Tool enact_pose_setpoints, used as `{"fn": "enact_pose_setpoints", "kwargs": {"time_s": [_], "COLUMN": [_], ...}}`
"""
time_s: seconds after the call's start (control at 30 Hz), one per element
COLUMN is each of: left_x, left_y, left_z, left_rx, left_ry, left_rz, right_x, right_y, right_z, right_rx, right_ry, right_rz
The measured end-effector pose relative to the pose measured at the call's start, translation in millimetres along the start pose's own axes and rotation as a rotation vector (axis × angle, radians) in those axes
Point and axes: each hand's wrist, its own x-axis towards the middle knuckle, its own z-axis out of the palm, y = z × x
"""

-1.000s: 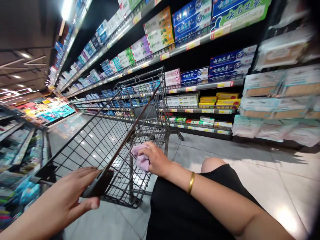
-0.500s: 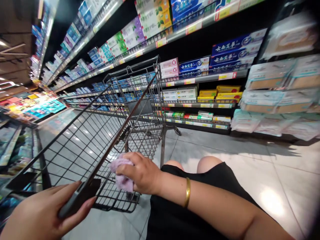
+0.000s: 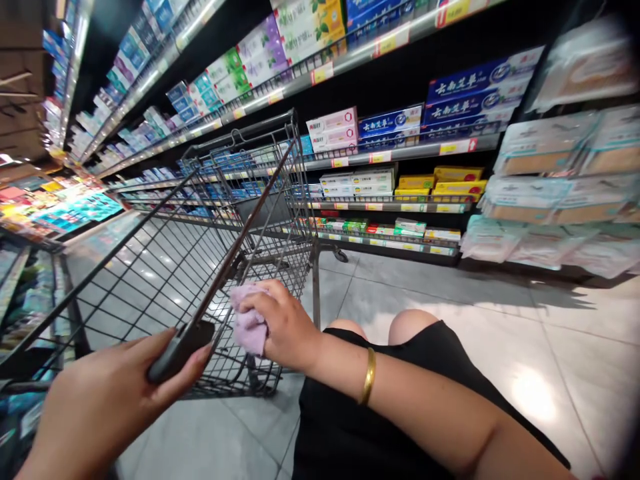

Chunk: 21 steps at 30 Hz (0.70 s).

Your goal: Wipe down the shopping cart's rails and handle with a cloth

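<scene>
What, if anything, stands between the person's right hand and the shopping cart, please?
Only the purple cloth gripped by the right hand lies between that hand and the shopping cart; nothing else visible does.

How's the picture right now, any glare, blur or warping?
Head view: bright glare on the floor, lower right; upper-right hanging packet blurred; shelf rails slanting steeply, suggesting wide-angle distortion; purple cloth fairly clear.
</scene>
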Motion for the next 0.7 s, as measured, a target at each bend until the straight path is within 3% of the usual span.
{"fn": "enact_pose_setpoints", "kwargs": {"time_s": [0.13,0.23,0.33,0.4,0.53,0.6,0.7], "left_x": [11.0,20.0,31.4,39.2,53.1,59.0,66.4], "left_y": [38.2,63.5,82.6,92.3,107.7,114.6,124.0], "left_z": [-14.3,-22.6,-30.0,-33.6,-36.4,-37.4,-40.5], "left_rx": [0.178,0.192,0.19,0.173,0.149,0.139,0.115], "left_ry": [0.156,0.206,0.199,0.193,0.212,0.225,0.222], "left_rz": [0.032,0.024,-0.007,-0.015,-0.019,-0.025,-0.031], "right_x": [6.3,9.2,13.0,18.4,30.0,29.8,23.2], "right_y": [-9.8,13.4,41.8,47.5,39.1,44.5,67.9], "right_z": [-6.0,-10.7,-18.3,-25.7,-40.7,-45.1,-46.0], "right_rx": [0.014,-0.027,-0.079,-0.069,-0.035,-0.08,-0.149], "right_ry": [0.064,0.084,0.085,0.122,0.176,0.139,0.018], "right_rz": [-0.027,0.021,0.186,0.242,0.11,0.109,0.329]}}
